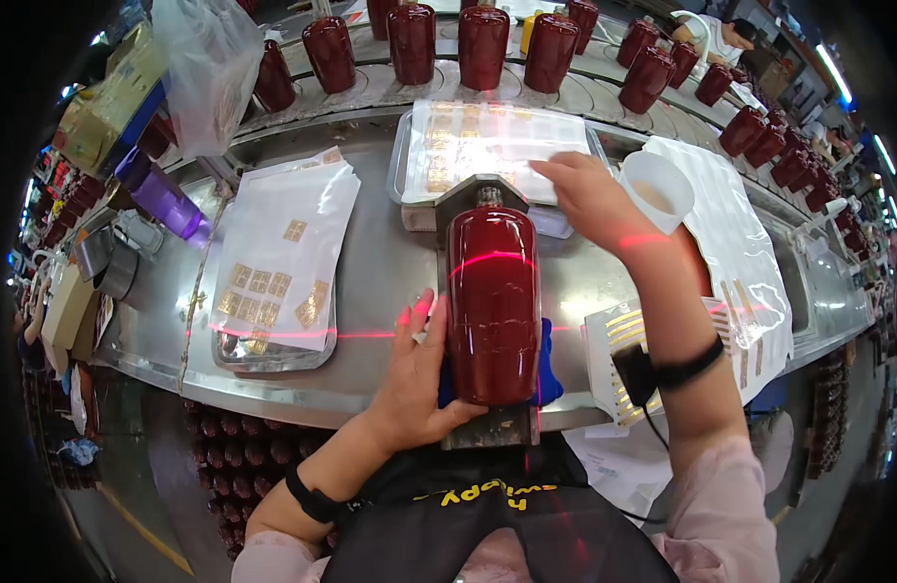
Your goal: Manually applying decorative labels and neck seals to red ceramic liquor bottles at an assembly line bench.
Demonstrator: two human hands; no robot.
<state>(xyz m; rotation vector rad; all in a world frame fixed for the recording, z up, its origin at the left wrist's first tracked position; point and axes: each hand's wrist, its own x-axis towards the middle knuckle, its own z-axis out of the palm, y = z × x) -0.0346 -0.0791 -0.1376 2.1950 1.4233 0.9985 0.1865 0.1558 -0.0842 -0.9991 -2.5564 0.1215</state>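
Observation:
A glossy dark red bottle [492, 301] lies in a metal cradle [482, 187], its neck pointing away from me. My left hand [419, 379] is closed against its left side, thumb at the base. A small white piece [421, 333], too small to make out, shows at those fingers. Beyond the bottle, my right hand [589, 199] reaches over the right edge of a white sheet of gold stickers [536, 136], index finger stretched out. Nothing shows in its fingers. The sheet rests on a metal tray [398, 175]. Blue cloth [548, 369] peeks out beneath the bottle.
On the left, another tray [273, 361] bears sheets with gold stickers [259, 282]. A white bowl [657, 189] and sheets with gold strips [623, 340] are at right. Red bottles [411, 44] line the conveyor [371, 87] behind. A purple bottle [162, 199] leans at far left.

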